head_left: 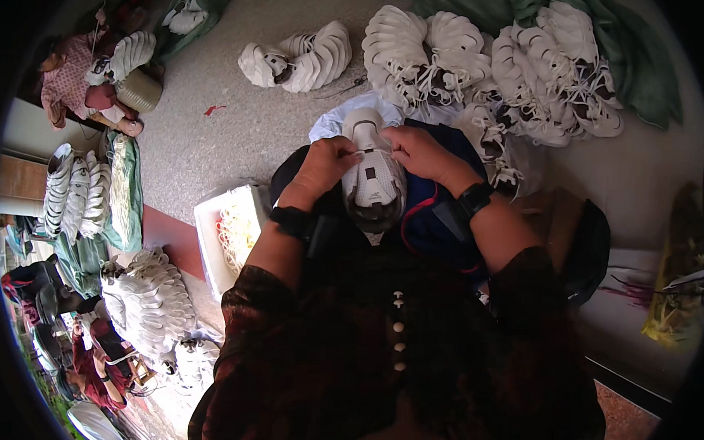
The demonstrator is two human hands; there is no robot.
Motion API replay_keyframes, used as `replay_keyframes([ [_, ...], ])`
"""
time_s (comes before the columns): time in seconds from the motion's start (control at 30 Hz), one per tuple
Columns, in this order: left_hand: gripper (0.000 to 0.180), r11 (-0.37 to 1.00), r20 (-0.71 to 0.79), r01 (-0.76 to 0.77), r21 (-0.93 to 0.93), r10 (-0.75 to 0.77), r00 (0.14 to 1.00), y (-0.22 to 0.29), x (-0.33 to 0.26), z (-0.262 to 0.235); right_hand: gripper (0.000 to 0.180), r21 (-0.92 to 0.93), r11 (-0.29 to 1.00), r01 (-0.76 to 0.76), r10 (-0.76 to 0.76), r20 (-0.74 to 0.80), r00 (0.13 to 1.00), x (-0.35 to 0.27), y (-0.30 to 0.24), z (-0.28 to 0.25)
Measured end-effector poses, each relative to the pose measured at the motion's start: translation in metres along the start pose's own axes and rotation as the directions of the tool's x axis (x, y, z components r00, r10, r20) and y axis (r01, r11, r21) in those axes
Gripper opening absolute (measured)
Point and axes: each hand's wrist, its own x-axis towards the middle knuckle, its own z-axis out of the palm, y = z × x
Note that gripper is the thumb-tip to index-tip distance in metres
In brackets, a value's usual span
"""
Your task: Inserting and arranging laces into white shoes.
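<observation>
A white shoe upper (374, 173) with dark trim lies on my lap, its rounded toe end pointing away from me. At its left edge my left hand (328, 165) is closed, thumb and fingertips pinched together over the eyelet area. My right hand (421, 152) is closed too, its fingertips pinched at the upper's right edge. What lies between the fingertips of either hand is too small to make out. Under the upper, dark blue cloth (443, 151) covers my lap, and a pale plastic bag (344, 115) shows beyond the toe.
Bundles of stacked white shoe uppers (428, 54) lie ahead, with green sacks (626, 63) behind. At my left stands a white box (212, 221) of pale and orange laces. More uppers (149, 301) are piled farther left. A seated person (83, 78) works at the far left; others sit lower left.
</observation>
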Motion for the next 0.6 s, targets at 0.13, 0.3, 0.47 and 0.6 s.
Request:
replay_keyframes([
  [0.13,0.013,0.999,-0.03,-0.002,0.033,0.003,1.0,0.004,-0.005,-0.002,0.008,-0.187,0.98,0.071,-0.065,0.037,0.997,0.001,0.016,0.016],
  [0.3,0.011,0.998,-0.069,0.02,0.055,-0.016,0.997,-0.005,-0.015,-0.013,0.007,-0.238,0.97,0.051,-0.04,0.049,0.998,0.005,0.006,0.018],
  [0.47,0.01,0.997,-0.105,0.002,0.076,0.006,0.994,-0.008,-0.02,-0.021,0.006,-0.462,0.887,0.029,0.004,0.07,0.998,0.013,-0.011,0.022],
  [0.6,0.008,0.997,-0.14,-0.004,0.074,0.014,0.99,-0.009,-0.035,-0.035,0.012,-0.396,0.918,-0.01,0.028,0.039,0.999,0.011,-0.01,0.023],
])
